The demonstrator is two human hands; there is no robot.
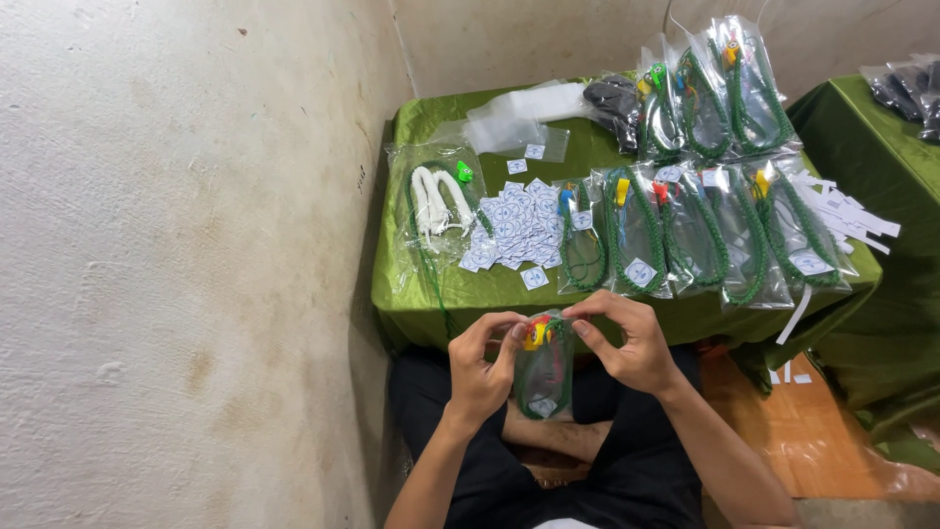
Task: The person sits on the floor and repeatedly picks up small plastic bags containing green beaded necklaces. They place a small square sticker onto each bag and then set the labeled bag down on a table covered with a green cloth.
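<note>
I hold a small clear plastic bag (pixel 543 377) over my lap, with a green beaded string and a yellow and red piece inside. My left hand (pixel 480 364) pinches the bag's top left corner. My right hand (pixel 627 338) pinches the top right edge. A small white square label shows at the bag's bottom. Just beyond my hands stands a low table with a green cloth (pixel 460 294).
On the cloth lie a heap of small white square labels (pixel 514 225), a bag with white and green strings (pixel 436 206), two rows of filled clear bags (pixel 705 235), empty clear bags (pixel 519 122) and white paper strips (pixel 847 211). A plaster wall is at left; another green-covered table at right.
</note>
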